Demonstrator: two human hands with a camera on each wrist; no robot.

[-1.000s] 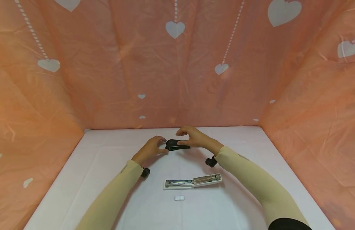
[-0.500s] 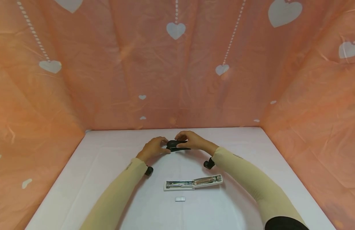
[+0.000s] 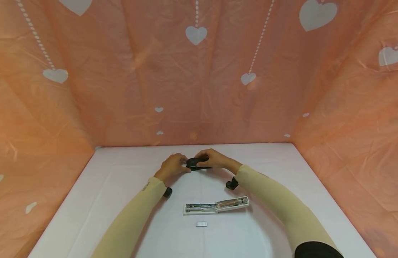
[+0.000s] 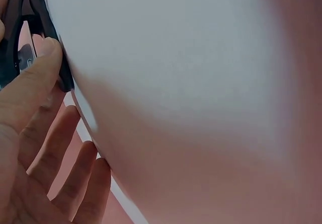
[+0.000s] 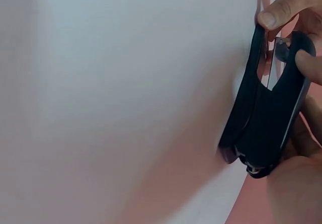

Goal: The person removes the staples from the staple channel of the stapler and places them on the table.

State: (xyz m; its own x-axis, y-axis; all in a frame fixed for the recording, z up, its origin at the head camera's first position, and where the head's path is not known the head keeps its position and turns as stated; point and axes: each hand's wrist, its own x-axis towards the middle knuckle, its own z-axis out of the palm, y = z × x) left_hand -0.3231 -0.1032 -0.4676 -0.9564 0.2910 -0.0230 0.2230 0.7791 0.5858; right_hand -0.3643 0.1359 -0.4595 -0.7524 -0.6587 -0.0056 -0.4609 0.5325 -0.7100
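A black stapler (image 3: pixel 193 162) is near the back of the white table, between both hands. My left hand (image 3: pixel 170 167) pinches the end of its base; in the left wrist view the thumb (image 4: pixel 43 65) lies along the base and the other fingers sit by the table. From the right, my right hand (image 3: pixel 216 159) grips the stapler's upper part, its thumb on the near side. In the right wrist view the stapler (image 5: pixel 274 116) has its upper arm spread from its base, with a shiny metal piece in the gap.
Closer to the front, a white stapler (image 3: pixel 200 209) lies unfolded, its metal insides showing. Just before it is a small strip of staples (image 3: pixel 201 224). Orange cloth (image 3: pixel 199 89) with white hearts walls the table (image 3: pixel 121 200) at the back and sides.
The right hand has lowered, and its fingers have come down from above onto the black stapler. My left hand has shifted slightly right, onto the stapler's end. The white stapler and strip stay put.
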